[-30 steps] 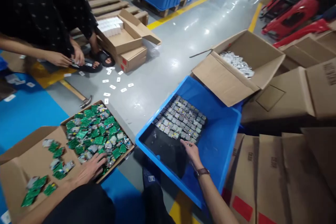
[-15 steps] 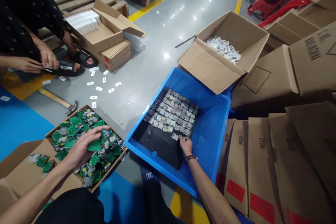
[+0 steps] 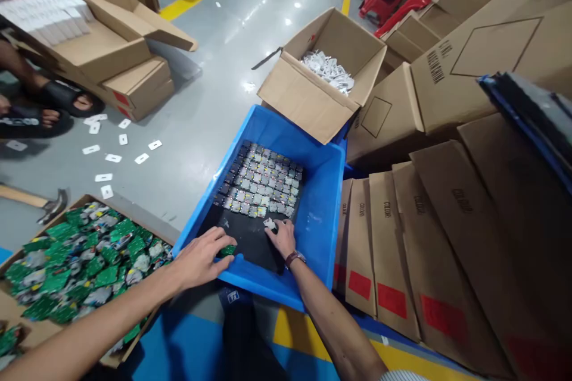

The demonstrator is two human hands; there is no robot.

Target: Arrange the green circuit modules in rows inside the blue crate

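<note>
My left hand (image 3: 203, 257) is over the near left rim of the blue bin (image 3: 319, 214), its fingers closed on a green circuit board (image 3: 227, 250). Inside the bin, my right hand (image 3: 282, 238) pinches a small grey-white circuit board (image 3: 270, 224) just above the black sheet (image 3: 245, 238). Rows of circuit boards (image 3: 263, 181), grey side up, lie close together on that sheet, toward the far side. To the left, a cardboard box (image 3: 167, 244) holds a loose heap of green and grey boards (image 3: 89, 262).
Behind the bin stands an open carton (image 3: 308, 98) of white plastic parts (image 3: 328, 71). Cartons (image 3: 402, 250) line the right side. A hammer (image 3: 49, 205) and white tags (image 3: 114, 158) lie on the floor at left, near another person's sandalled feet (image 3: 67, 101).
My left hand has moved right from the heap to the bin, carrying a green circuit board. My right hand stays in the bin with its board. The view has shifted right.
</note>
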